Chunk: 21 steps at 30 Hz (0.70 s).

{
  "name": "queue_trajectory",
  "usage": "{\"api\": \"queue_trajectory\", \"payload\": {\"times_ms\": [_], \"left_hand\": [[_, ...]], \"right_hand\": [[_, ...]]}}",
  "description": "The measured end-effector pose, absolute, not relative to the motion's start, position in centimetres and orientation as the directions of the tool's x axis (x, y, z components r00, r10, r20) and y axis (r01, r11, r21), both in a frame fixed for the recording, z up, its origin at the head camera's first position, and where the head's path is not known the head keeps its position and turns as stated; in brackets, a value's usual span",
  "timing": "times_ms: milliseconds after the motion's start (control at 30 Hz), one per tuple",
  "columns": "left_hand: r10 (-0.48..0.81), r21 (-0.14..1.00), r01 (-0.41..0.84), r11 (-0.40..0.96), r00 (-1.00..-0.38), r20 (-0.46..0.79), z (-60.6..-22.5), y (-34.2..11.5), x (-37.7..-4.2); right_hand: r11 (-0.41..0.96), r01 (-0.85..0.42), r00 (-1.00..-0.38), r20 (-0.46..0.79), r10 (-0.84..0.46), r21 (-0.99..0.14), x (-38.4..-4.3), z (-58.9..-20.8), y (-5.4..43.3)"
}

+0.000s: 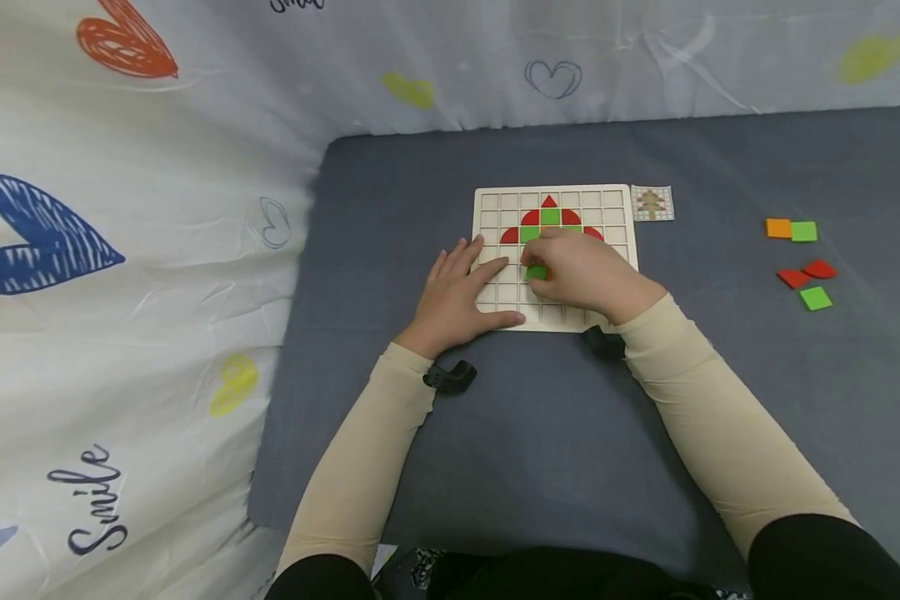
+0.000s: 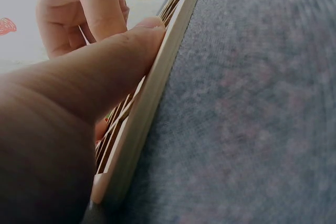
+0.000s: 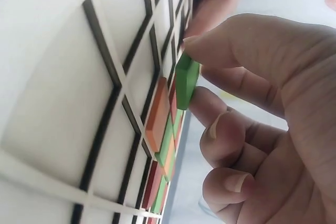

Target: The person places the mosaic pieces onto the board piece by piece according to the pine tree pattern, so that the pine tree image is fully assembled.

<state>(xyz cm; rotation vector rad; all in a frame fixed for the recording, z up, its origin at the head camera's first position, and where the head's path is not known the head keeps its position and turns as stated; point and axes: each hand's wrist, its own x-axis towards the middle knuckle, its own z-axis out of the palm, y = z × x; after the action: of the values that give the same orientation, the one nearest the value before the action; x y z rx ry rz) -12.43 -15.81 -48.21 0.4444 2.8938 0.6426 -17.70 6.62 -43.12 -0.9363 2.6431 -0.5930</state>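
Observation:
A pale wooden grid board [image 1: 607,258] lies on the table, partly filled with coloured tiles. Its top rows show a red triangle [image 1: 549,202], a green square [image 1: 550,217] and red rounded pieces [image 1: 510,236]. My right hand [image 1: 581,271] pinches a green square tile [image 3: 186,81] between thumb and fingertips, close over the grid. Beside that tile in the right wrist view, an orange tile [image 3: 158,116] sits in a cell. My left hand [image 1: 453,296] rests with spread fingers on the board's left side, its thumb [image 2: 142,43] along the near edge. The right hand hides several cells.
A small printed pattern card [image 1: 652,203] lies against the board's upper right corner. Farther right are loose tiles: an orange square [image 1: 777,228], green squares [image 1: 816,298] and red pieces [image 1: 793,278]. A white patterned cloth [image 1: 450,75] borders the grey table at the back and left.

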Motion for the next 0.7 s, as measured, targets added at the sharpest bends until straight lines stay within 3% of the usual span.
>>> {"api": "queue_trajectory", "payload": {"times_ms": [700], "left_hand": [[0.318, 0.438, 0.25, 0.864, -0.944, -0.087, -48.21, -15.82, -12.42]], "right_hand": [[0.672, -0.581, -0.726, -0.082, -0.683, -0.459, -18.1, -43.91, 6.1]]}}
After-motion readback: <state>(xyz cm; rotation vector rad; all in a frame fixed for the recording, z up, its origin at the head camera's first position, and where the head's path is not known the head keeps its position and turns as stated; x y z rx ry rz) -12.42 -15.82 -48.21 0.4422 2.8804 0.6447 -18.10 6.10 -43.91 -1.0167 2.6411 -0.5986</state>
